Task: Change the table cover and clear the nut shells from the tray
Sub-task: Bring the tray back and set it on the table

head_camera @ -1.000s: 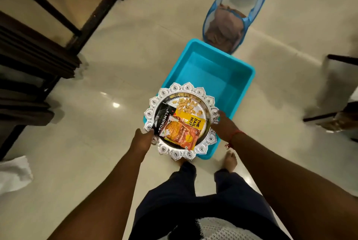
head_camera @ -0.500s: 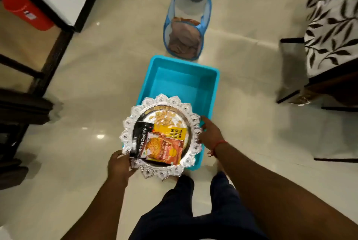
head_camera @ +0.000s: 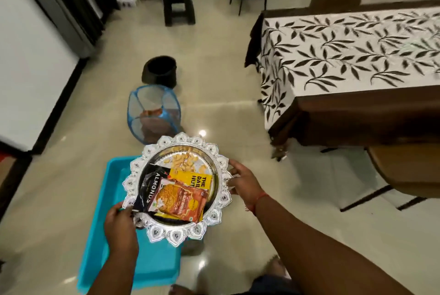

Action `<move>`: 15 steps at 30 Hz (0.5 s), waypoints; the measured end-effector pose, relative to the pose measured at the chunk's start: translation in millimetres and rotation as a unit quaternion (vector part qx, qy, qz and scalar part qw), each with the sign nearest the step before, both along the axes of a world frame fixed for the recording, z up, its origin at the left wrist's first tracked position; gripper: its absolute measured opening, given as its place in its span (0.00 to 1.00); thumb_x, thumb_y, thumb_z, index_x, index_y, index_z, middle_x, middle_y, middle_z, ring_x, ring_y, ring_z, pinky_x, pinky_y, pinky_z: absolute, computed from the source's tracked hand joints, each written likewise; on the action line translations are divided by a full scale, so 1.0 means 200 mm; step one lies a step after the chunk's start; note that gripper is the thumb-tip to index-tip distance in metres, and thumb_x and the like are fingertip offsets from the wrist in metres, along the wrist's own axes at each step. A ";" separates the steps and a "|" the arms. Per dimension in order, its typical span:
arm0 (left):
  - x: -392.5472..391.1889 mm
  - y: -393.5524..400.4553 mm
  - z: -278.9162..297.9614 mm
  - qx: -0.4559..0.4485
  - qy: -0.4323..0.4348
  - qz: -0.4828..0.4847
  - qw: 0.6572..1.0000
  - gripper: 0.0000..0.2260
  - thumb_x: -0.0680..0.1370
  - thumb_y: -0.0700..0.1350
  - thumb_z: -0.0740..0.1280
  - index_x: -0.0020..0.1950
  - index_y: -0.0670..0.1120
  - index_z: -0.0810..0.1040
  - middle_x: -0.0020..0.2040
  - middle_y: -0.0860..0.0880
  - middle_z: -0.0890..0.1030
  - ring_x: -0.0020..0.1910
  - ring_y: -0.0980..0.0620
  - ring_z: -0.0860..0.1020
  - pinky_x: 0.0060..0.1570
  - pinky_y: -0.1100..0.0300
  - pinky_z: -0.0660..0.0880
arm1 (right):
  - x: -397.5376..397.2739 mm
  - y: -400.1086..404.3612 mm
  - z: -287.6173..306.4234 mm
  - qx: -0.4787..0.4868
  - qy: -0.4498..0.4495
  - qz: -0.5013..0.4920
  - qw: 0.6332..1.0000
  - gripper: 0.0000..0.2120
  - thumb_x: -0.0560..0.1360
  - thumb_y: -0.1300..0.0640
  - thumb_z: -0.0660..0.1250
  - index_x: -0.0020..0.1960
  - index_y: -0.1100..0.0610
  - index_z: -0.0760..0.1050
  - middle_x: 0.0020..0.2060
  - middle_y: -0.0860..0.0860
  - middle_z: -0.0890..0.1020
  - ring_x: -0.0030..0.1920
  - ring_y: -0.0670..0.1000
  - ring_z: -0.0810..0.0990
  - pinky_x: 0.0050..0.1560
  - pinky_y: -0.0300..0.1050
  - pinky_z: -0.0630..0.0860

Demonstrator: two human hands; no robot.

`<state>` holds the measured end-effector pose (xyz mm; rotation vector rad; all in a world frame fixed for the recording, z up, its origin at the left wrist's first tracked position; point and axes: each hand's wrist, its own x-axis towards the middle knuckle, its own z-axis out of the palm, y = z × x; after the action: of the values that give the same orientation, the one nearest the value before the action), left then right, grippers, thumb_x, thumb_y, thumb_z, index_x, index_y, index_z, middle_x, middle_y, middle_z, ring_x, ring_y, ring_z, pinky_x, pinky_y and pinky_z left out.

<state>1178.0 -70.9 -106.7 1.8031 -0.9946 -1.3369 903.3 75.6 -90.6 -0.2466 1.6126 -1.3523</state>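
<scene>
The tray (head_camera: 221, 170) of nuts and packets I grip by its rim with my left hand (head_camera: 120, 224) and right hand (head_camera: 245, 181), above the blue tub (head_camera: 114, 242).

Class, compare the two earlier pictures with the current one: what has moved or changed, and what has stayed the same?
The silver tray has come up from over the blue tub and shifted right of it; the view has lifted, bringing the leaf-print table cover and a black bin into sight. Unchanged: left hand and right hand still grip the tray's rim, with the packets and loose nuts still on it.
</scene>
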 end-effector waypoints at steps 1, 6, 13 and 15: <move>-0.13 0.03 0.03 -0.006 0.015 -0.006 1.000 0.12 0.70 0.41 0.67 0.54 0.45 0.79 0.50 0.44 0.80 0.47 0.47 0.77 0.49 0.50 0.72 | -0.10 0.06 0.03 -0.008 0.003 -0.014 1.000 0.33 0.69 0.78 0.59 0.63 0.48 0.76 0.43 0.53 0.72 0.36 0.49 0.73 0.34 0.42 0.71; -0.90 0.26 0.14 -0.027 0.102 -0.054 0.993 0.11 0.75 0.34 0.65 0.55 0.45 0.79 0.48 0.42 0.79 0.43 0.48 0.78 0.46 0.54 0.74 | -0.72 0.45 0.14 -0.018 0.034 -0.080 0.996 0.34 0.68 0.76 0.59 0.68 0.50 0.75 0.46 0.53 0.74 0.39 0.49 0.72 0.31 0.39 0.69; -1.81 0.55 0.28 -0.023 0.172 -0.154 0.973 0.11 0.77 0.33 0.62 0.43 0.48 0.76 0.39 0.49 0.76 0.36 0.55 0.74 0.39 0.58 0.71 | -1.28 1.03 0.31 -0.077 0.040 -0.222 0.971 0.31 0.69 0.71 0.58 0.63 0.44 0.79 0.38 0.52 0.74 0.33 0.50 0.73 0.30 0.42 0.68; -2.05 0.61 0.31 -0.040 0.176 -0.164 0.970 0.13 0.76 0.32 0.62 0.40 0.49 0.74 0.38 0.49 0.74 0.36 0.54 0.73 0.41 0.58 0.70 | -1.39 1.15 0.33 -0.086 0.034 -0.265 0.960 0.30 0.70 0.69 0.59 0.64 0.43 0.78 0.43 0.55 0.77 0.38 0.55 0.75 0.35 0.46 0.71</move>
<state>768.5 50.3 -44.0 1.3157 -1.1598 -1.7173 625.0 306.5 -24.6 0.0463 1.6881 -1.9127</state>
